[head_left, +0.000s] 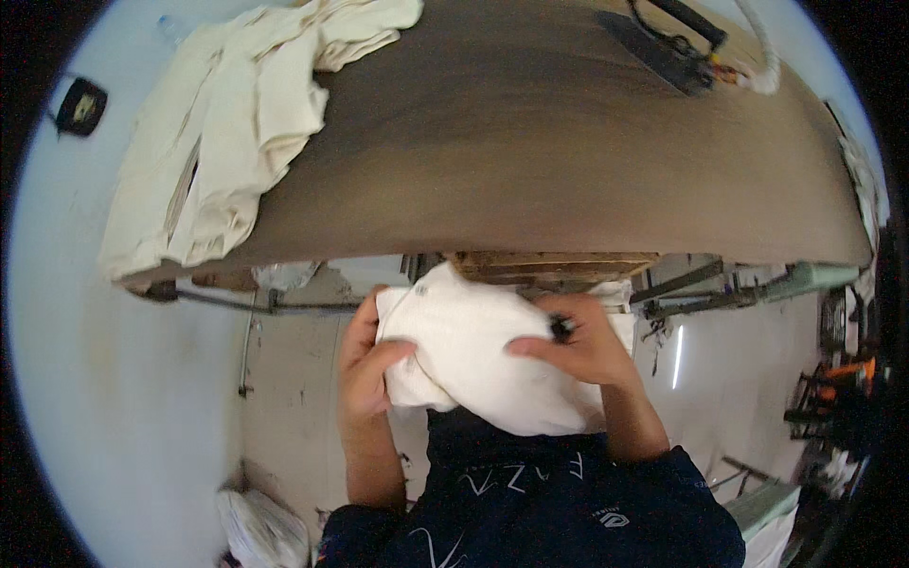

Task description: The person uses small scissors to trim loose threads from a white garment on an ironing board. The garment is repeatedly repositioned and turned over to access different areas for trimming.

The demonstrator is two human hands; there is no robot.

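Observation:
A white piece of cloth (473,346), folded and bunched, is held up in front of my body, just off the near edge of the brown padded table. My left hand (367,360) grips its left side, thumb on top and fingers behind. On the right side, my right hand (582,346) pinches the cloth with the thumb laid over it. A small black object (561,328) shows by the fingers of that hand; its kind is too blurred to tell. Part of the cloth hangs down against my dark shirt.
Several cream garments (227,123) lie piled over the table's left end. An iron (668,47) with a pale hose rests at the far right of the brown table (530,170). Metal frame bars (312,308) run beneath it. A white bundle (263,530) sits on the floor at lower left.

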